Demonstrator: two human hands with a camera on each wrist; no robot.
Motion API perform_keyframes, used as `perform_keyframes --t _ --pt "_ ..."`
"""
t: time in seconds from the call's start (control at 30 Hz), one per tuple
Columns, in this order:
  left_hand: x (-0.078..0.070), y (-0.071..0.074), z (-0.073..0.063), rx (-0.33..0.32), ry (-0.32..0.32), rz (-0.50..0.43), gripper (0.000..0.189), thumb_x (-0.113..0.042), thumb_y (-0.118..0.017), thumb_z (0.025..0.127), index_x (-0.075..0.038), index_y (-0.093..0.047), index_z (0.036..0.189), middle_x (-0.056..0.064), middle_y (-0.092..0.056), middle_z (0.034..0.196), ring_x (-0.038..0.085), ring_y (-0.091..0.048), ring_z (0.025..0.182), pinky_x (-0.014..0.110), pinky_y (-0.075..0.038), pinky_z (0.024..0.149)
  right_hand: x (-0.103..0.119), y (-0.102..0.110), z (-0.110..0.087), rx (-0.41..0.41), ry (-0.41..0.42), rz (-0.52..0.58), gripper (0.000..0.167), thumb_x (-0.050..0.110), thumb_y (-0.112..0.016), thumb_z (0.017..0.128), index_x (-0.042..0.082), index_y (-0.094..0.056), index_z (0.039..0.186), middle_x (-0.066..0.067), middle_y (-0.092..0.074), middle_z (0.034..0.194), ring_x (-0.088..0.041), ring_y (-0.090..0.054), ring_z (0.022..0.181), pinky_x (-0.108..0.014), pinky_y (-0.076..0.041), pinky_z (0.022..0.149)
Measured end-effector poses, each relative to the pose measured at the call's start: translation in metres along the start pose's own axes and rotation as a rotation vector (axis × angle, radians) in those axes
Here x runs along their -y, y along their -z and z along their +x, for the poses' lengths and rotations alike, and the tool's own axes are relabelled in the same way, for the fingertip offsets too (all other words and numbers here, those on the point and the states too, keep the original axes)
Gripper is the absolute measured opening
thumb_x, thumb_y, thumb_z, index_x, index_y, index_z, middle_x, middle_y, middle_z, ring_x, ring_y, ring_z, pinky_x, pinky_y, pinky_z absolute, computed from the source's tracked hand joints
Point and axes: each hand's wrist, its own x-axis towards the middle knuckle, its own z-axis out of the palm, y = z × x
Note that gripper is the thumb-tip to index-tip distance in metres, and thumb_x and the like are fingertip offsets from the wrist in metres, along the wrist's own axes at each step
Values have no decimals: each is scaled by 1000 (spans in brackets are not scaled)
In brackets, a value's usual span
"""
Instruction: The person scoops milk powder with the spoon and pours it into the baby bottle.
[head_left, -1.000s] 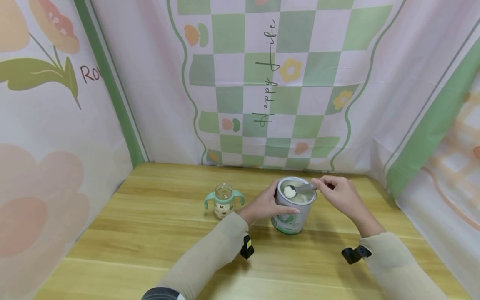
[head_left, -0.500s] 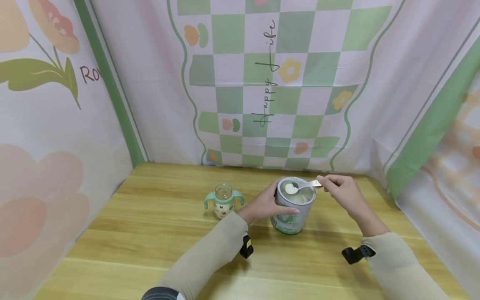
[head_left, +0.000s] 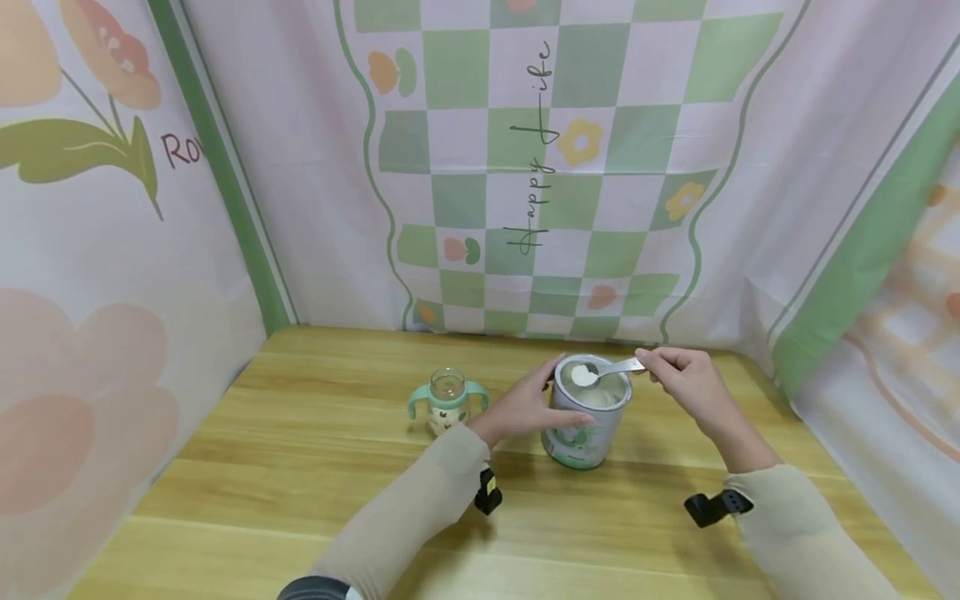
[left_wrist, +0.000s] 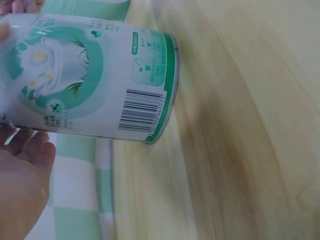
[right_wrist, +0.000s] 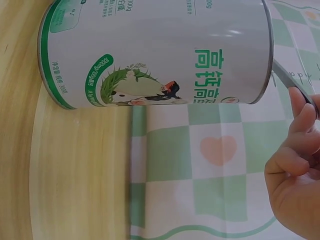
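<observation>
A white and green milk powder tin (head_left: pixel 581 437) stands uncovered on the table, pale powder inside it. My left hand (head_left: pixel 522 408) is spread around its left side, thumb across the front and forefinger near the rim. In the left wrist view, the fingers (left_wrist: pixel 32 147) lie straight and loose beside the tin (left_wrist: pixel 112 80). Between thumb and fingertips, my right hand (head_left: pixel 686 392) pinches the handle of a metal spoon (head_left: pixel 618 367). The spoon's bowl, heaped with white powder (head_left: pixel 584 376), is over the tin's mouth. In the right wrist view, the tin hides the spoon's bowl.
Left of the tin stands a baby bottle (head_left: pixel 448 383) without a cap, with two mint-green handles; the left forearm partly overlaps it. The wooden table (head_left: pixel 300 467) ends at a printed curtain (head_left: pixel 517 192) behind.
The spoon has tilted and shifted slightly, its handle now reaching farther out to the right with the right hand. The left hand has just eased a little leftward, loosening around the tin.
</observation>
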Motion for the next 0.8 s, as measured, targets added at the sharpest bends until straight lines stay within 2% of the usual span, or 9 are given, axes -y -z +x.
perform_keyframes --t 0.17,0.33,0.6,0.8 --pt "-2 4 -2 -14 36 33 88 -43 -83 83 -32 -33 155 -11 -43 148 14 -39 137 54 -34 111 2 1 -1 8 7 38 38 37 -61 101 8 -66 78 4 -44 57 -12 -34 50 -33 -29 42" --pt "-12 12 -8 -34 88 83 97 -45 -81 84 -22 -25 160 -5 -36 156 18 -36 141 50 -31 113 6 1 0 4 19 60 37 36 -61 102 7 -67 79 5 -41 56 -12 -31 49 -34 -28 42" --pt "-20 29 -14 -58 75 123 91 -45 -80 85 -24 -30 158 -10 -36 155 14 -36 141 39 -31 115 12 3 2 4 22 34 39 38 -59 102 5 -65 82 3 -42 59 -14 -34 52 -34 -30 46" --pt "-23 43 -18 -80 52 130 92 -44 -81 84 -21 -31 158 -6 -38 156 11 -36 141 34 -28 116 22 0 5 -6 27 37 39 39 -61 101 7 -63 78 5 -42 59 -12 -35 53 -33 -30 46"
